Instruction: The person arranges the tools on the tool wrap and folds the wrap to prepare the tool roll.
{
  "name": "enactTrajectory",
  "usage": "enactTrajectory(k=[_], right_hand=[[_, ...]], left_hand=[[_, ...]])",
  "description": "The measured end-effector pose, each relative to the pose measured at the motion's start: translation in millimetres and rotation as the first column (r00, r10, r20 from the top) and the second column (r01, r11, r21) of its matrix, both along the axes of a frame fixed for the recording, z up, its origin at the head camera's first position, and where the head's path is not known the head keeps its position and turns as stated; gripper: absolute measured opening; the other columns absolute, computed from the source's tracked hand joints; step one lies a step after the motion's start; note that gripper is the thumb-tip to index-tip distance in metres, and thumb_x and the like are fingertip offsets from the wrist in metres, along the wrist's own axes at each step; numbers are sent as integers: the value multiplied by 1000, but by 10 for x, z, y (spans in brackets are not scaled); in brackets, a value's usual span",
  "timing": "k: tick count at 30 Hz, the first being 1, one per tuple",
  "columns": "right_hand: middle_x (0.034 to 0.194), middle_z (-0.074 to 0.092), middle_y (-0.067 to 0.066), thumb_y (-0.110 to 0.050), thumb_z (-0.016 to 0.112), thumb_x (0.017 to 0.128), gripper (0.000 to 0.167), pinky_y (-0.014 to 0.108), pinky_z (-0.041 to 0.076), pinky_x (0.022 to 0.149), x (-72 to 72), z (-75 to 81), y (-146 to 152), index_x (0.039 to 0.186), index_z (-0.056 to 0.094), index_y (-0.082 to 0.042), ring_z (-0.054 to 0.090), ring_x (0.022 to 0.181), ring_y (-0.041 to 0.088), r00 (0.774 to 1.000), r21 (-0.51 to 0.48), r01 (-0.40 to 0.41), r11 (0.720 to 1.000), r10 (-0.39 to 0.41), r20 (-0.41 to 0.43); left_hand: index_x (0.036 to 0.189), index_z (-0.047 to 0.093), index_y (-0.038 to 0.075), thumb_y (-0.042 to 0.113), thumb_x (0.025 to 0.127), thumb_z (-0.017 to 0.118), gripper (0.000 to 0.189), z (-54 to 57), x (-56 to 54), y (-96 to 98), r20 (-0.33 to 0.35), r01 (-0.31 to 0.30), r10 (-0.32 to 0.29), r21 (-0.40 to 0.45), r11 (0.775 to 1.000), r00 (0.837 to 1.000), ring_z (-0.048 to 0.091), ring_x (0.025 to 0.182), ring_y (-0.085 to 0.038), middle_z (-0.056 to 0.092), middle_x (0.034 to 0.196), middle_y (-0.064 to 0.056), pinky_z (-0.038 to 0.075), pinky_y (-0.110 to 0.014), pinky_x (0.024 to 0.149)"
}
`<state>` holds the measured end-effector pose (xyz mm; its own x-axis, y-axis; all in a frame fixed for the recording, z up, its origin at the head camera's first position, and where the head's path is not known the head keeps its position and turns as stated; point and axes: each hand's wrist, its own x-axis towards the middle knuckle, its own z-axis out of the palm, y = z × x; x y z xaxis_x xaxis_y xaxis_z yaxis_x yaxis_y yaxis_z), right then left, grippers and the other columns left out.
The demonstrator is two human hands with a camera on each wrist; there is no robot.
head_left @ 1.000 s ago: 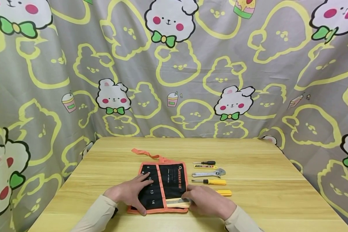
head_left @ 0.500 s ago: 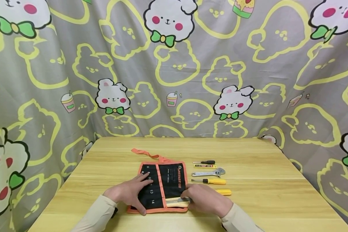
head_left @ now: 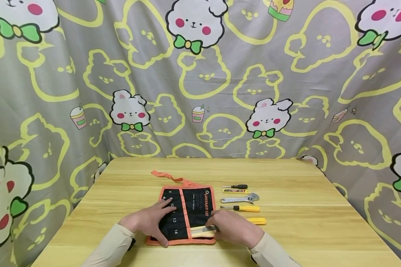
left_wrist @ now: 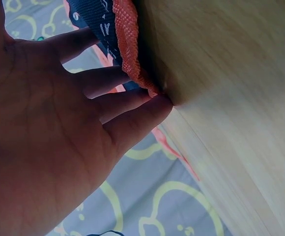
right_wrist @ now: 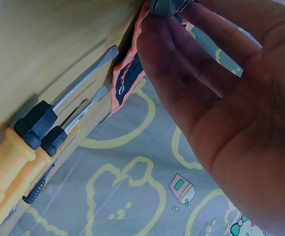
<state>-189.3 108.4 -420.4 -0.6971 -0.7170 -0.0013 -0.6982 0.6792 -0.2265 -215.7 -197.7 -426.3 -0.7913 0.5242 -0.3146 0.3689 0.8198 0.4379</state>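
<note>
In the head view a black tool pouch [head_left: 198,207] with orange edging and printed numbers lies unrolled on the table. My left hand [head_left: 150,220] rests on its left half with fingers spread; in the left wrist view fingertips touch the orange edge. My right hand [head_left: 235,228] is at the pouch's lower right, holding a pale yellow utility knife [head_left: 202,233] with a grey strip. The knife lies along the lower right of the pouch, its left end by the orange middle band; my fingers hide its right end. Only a grey end [right_wrist: 167,7] shows in the right wrist view.
Right of the pouch lie a black-handled screwdriver [head_left: 240,186], a yellow labelled strip [head_left: 235,191], an adjustable wrench [head_left: 242,198] and a yellow screwdriver [head_left: 248,208]. Another yellow handle [head_left: 258,221] sits partly behind my right hand. An orange strap [head_left: 167,175] extends behind the pouch.
My right hand has shifted slightly to the left along the pouch, still gripping the utility knife. The left hand has stayed in place.
</note>
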Motion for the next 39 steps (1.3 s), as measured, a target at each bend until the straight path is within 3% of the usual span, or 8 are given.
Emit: enactTrajectory(k=[23, 30, 39], right_hand=[[98, 71, -8, -12, 88, 79, 30, 21, 52, 69, -5, -10, -77, 107, 81, -19, 59, 80, -1, 1000, 4, -12, 1000, 12, 0], [107, 73, -7, -14, 88, 80, 30, 25, 57, 80, -3, -7, -101, 109, 81, -20, 67, 93, 3, 1000, 8, -11, 1000, 11, 12], [105, 72, -9, -11, 86, 82, 29, 23, 56, 76, -6, -37, -123, 109, 81, -20, 64, 88, 2, 1000, -2, 5, 1000, -5, 29]], left_hand=[[156, 44, 16, 50, 66, 94, 108, 2, 3, 10, -15, 3, -3, -7, 1000, 1000, 21, 154, -43, 22, 169, -14, 38, -63, 111], [156, 44, 17, 51, 66, 94, 108, 4, 3, 8, -9, -5, 5, -17, 1000, 1000, 21, 155, -42, 22, 169, -12, 38, -62, 111], [155, 44, 16, 51, 66, 94, 108, -11, -4, 2, -16, 3, -4, -12, 1000, 1000, 21, 154, -43, 23, 169, -14, 38, -63, 111]])
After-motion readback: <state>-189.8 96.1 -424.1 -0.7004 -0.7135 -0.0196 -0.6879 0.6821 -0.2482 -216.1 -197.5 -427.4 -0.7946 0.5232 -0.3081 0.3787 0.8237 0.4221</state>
